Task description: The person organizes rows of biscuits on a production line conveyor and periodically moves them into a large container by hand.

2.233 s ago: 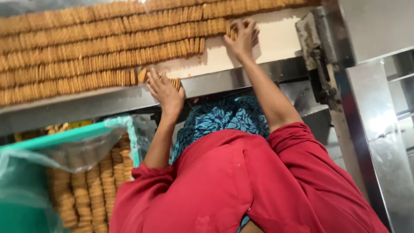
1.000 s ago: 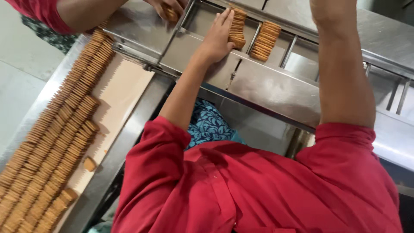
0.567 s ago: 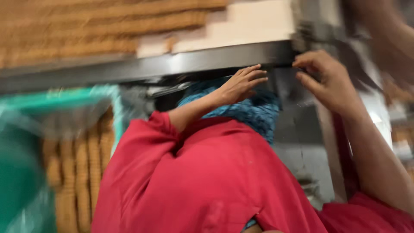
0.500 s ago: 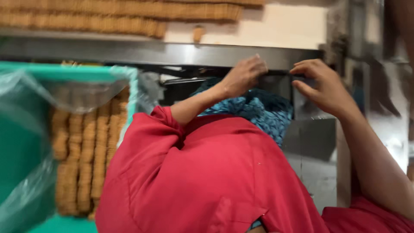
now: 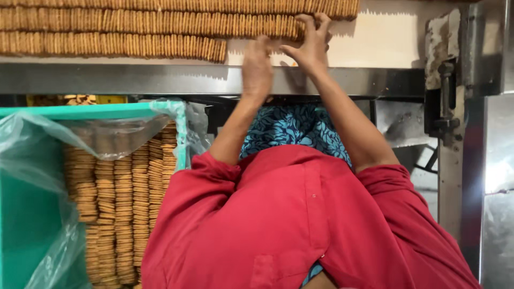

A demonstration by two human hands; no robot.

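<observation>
Both hands work at the near rows of biscuits on the cream conveyor belt (image 5: 385, 40), towards its right end. The right hand (image 5: 310, 40) curls over the end of the middle row of biscuits (image 5: 160, 22), fingers closed on the last few; the left hand (image 5: 257, 61), blurred, presses flat just beside the end of the nearest row of biscuits (image 5: 112, 45), and whether its grip holds anything cannot be told. This looks like gathering a stack; lifting it would call for squeezing the ends together. A lined green crate (image 5: 96, 111) of stacked biscuits stands below the belt's left edge.

left hand (image 5: 257, 67) motion-blurred, biscuit rows (image 5: 134, 24) cut off at top edge
</observation>
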